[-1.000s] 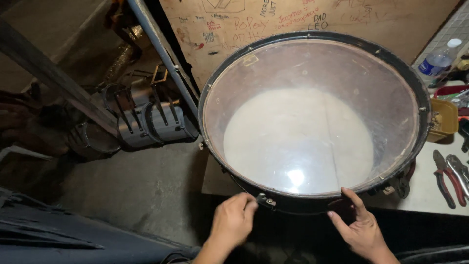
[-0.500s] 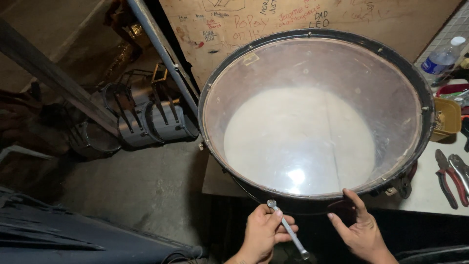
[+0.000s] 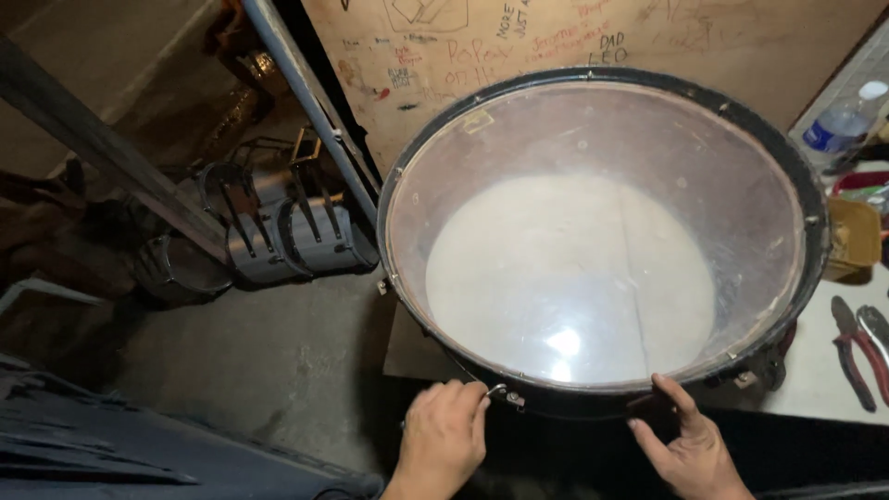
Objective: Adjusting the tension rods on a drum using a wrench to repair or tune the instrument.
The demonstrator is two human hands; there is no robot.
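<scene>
A large drum [image 3: 602, 278] with a clear head and black hoop lies flat on a pale table [image 3: 820, 393]. My left hand [image 3: 444, 437] is closed around a thin metal tool, whose end [image 3: 498, 392] shows at a tension lug [image 3: 512, 400] on the drum's near rim. Most of the tool is hidden in my fist. My right hand [image 3: 690, 446] rests against the near side of the drum shell, thumb and fingers apart, holding nothing.
Red-handled pliers [image 3: 857, 350], a yellow box [image 3: 857, 236] and a water bottle [image 3: 841, 120] sit at the right. A scribbled wooden board [image 3: 556, 37] stands behind the drum. A slanted metal pole [image 3: 306, 102] and dark metal brackets [image 3: 287, 231] are on the left, above a concrete floor.
My left hand left the rim, took up a thin metal tool, and has now brought it to the lug on the near rim. My right hand has stayed on the drum.
</scene>
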